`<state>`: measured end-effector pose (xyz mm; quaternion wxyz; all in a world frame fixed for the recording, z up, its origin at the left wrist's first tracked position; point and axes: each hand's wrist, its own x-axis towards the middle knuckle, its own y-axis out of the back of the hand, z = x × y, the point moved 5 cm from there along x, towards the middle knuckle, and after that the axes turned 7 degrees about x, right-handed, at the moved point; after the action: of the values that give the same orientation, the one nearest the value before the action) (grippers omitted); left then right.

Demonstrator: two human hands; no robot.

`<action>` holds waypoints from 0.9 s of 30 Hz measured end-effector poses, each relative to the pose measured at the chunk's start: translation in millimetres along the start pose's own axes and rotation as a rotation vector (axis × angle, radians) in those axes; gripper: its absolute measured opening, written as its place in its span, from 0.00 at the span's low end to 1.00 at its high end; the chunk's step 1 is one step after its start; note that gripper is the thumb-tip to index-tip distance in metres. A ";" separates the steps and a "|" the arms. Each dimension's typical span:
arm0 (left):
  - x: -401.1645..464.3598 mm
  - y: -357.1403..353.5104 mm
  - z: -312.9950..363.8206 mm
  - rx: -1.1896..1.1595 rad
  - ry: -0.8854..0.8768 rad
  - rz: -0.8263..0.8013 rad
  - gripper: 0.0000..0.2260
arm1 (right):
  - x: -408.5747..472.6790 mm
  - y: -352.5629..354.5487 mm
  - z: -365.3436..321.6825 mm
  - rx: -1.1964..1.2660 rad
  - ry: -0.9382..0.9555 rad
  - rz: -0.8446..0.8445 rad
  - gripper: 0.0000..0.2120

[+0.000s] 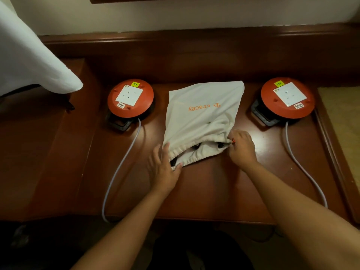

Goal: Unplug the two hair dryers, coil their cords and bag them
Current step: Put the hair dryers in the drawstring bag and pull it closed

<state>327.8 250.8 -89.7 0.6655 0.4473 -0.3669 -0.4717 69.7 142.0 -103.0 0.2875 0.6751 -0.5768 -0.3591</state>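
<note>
Dark wooden bench [214,191] carrying everything. One white drawstring bag [202,117] lying mid-bench between two red socket reels [130,98] [287,98], each trailing one grey cable; dark items showing inside its mouth, too hidden to identify. Left hand [163,170] gripping the mouth's left edge. Right hand [241,147] pinching an orange drawstring end [233,141] at the mouth's right corner.

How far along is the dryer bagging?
Done: both reel sockets are empty, and dark items sit inside the white bag. In hand: left hand holds the bag mouth, right hand pinches the drawstring end. Left: cinching it shut.
</note>
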 end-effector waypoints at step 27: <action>-6.1 -20.4 -5.9 -0.221 0.261 -0.170 0.35 | -57.5 25.1 44.0 0.101 -0.215 -0.104 0.31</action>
<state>325.4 255.0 -111.3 0.7102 0.4582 -0.1840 -0.5017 15.0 195.6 -99.5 0.1705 0.6753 -0.5859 -0.4143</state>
